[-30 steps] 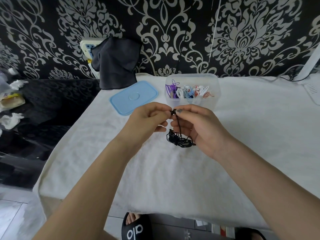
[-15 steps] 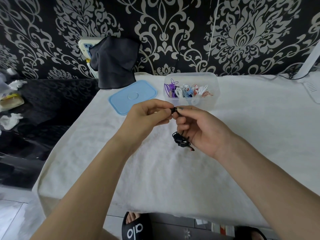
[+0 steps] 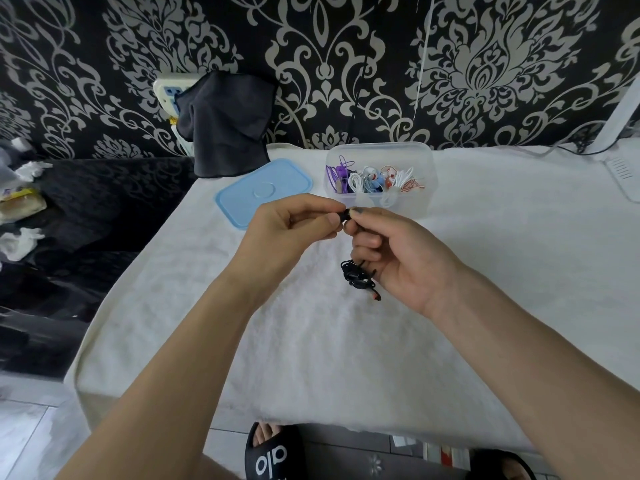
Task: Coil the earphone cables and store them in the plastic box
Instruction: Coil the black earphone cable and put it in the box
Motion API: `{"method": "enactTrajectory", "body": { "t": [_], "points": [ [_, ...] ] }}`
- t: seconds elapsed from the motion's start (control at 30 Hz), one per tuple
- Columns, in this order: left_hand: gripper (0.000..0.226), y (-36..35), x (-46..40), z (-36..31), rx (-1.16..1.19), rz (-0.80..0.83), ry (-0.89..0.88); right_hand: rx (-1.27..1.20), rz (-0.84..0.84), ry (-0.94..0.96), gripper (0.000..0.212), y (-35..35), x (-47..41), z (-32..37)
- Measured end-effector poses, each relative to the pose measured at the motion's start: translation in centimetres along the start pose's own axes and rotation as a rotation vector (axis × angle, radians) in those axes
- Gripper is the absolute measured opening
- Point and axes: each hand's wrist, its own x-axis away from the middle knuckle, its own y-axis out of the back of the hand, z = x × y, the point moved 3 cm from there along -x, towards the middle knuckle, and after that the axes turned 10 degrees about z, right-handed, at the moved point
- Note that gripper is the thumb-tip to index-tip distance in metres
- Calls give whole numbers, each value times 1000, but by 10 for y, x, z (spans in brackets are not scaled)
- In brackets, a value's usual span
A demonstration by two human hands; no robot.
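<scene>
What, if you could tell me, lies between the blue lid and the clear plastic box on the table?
Only bare white cloth shows between the blue lid and the plastic box in the head view.

Bare forearms without sleeves, dark-painted thumbnail (image 3: 357, 211), black slide sandal (image 3: 273, 455) with white lettering

Soft, even daylight fills the room, bright without being harsh. The white fluffy towel-covered bench (image 3: 485, 271) is almost washed out, its pile hard to read beyond the right hand (image 3: 398, 258). Only faint, diffuse shadows sit under the two hands, the left hand (image 3: 294, 230) casting a slight grey patch beneath its wrist. Off to the left of the hands the dark glossy floor (image 3: 86, 220) falls dim. The wide lens bends the bench edges and stretches both forearms toward the lower corners. The fingertips look slightly soft.
</scene>
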Motion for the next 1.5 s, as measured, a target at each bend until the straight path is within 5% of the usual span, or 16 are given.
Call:
{"method": "enactTrajectory", "body": {
  "t": [0.77, 0.93, 1.17, 1.5],
  "points": [
    [13, 1, 1, -3, 17, 14, -95, -158, 73, -14, 14, -6, 4, -8],
    [7, 1, 5, -9, -160, -36, -193, -182, 85, -32, 13, -8, 6, -8],
    [8, -3, 10, -14, -706, -134, -543, -322, 122, -88, 11, -9, 7, -10],
    [9, -8, 5, -12, -772, -139, -566, -343, 157, -112, 5, -10, 7, -13]
  ]
}}
